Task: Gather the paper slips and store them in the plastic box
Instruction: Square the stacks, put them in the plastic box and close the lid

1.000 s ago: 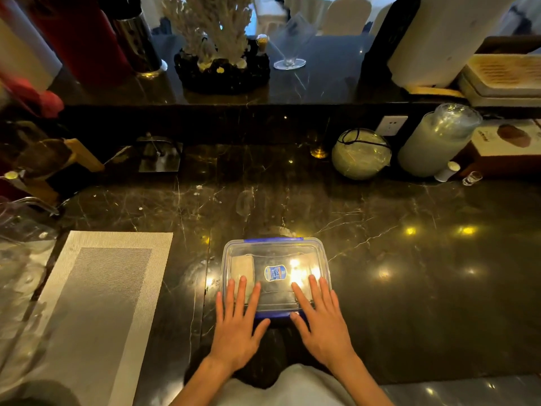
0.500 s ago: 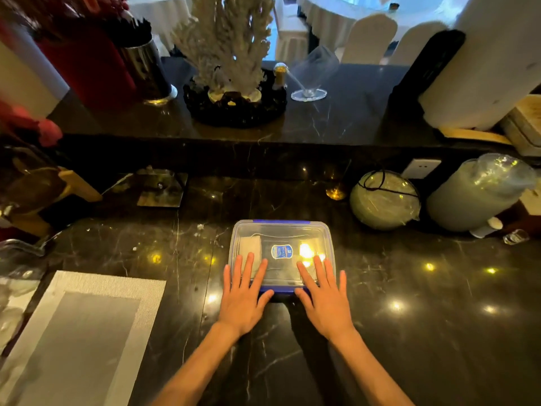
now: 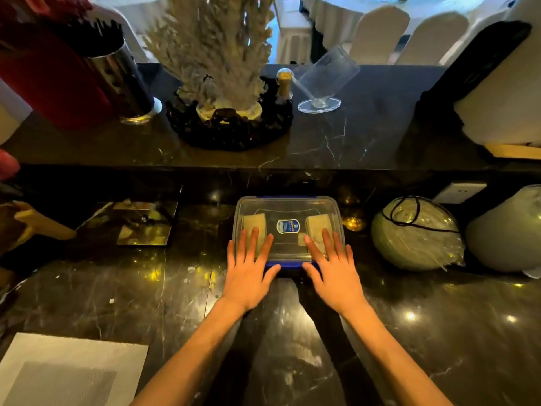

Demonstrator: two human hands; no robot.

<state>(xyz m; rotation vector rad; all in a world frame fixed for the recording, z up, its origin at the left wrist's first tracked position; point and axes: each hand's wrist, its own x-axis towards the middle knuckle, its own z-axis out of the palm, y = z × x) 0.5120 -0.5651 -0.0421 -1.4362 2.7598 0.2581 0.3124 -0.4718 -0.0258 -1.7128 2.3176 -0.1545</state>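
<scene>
A clear plastic box with a clear lid and blue clips sits on the black marble counter, close to the raised back ledge. Through the lid I see two stacks of pale paper slips, one at the left and one at the right, with an oval blue label between them. My left hand lies flat with its fingers spread on the lid's near left part. My right hand lies the same way on the near right part. Both thumbs are by the blue front clip.
A wrapped round bowl and a wrapped jar stand right of the box. A shiny square holder lies to the left, a grey placemat at the near left. The raised ledge carries a coral ornament and a metal cylinder.
The box has slid away from me toward the back ledge under both flat hands, and my arms have stretched out. The view has tilted up.
</scene>
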